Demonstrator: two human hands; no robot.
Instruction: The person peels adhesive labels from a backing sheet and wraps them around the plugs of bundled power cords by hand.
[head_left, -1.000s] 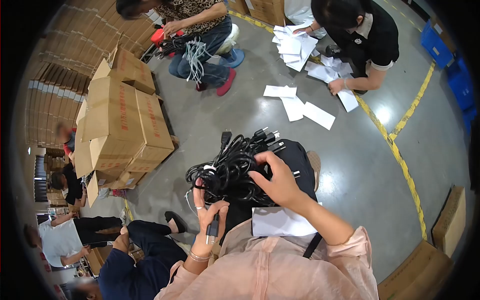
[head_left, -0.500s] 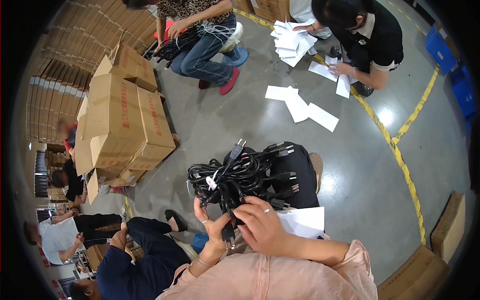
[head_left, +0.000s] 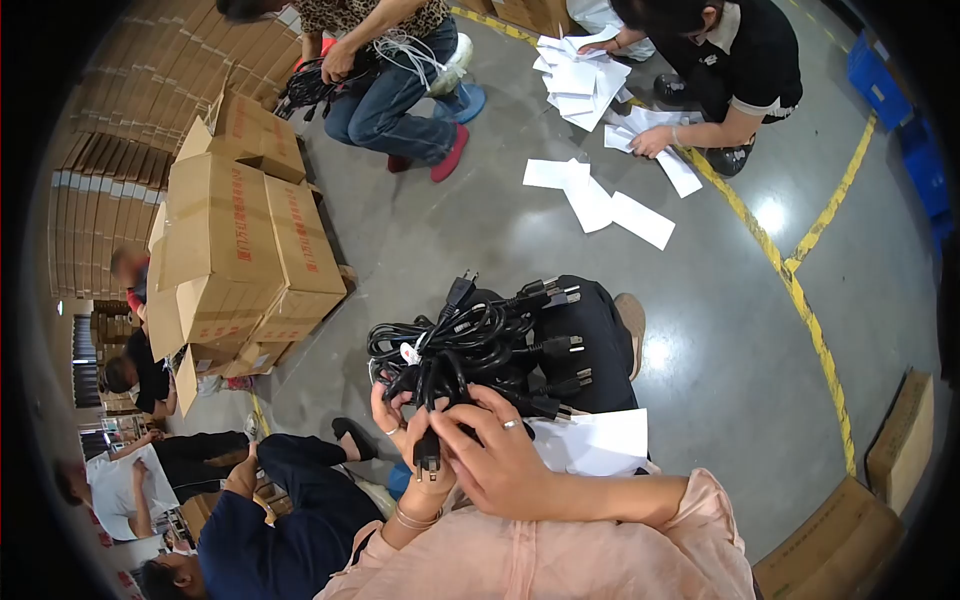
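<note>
A bundle of black power cords [head_left: 490, 335] lies across my lap, with several three-pin plugs pointing to the right. My left hand [head_left: 408, 432] is wrapped round one looped cord at the near side of the bundle. The plug [head_left: 428, 455] of that cord points down toward me between my two hands. My right hand [head_left: 505, 460] pinches the same cord just above the plug, fingers bent. A small white tie or tag [head_left: 409, 353] shows on the bundle. White paper sheets [head_left: 605, 443] rest on my lap beside my right forearm.
Large cardboard cartons [head_left: 230, 240] stand on the left. A crouching person [head_left: 750, 60] handles white papers at upper right, near sheets [head_left: 600, 200] on the floor. Another person [head_left: 400, 90] holds black cords. People sit at lower left. Blue bins [head_left: 880, 85] are at far right.
The bundle and my hands have shifted slightly left in view. The held plug has moved left and up. The person at upper right has moved a hand and papers to the left.
</note>
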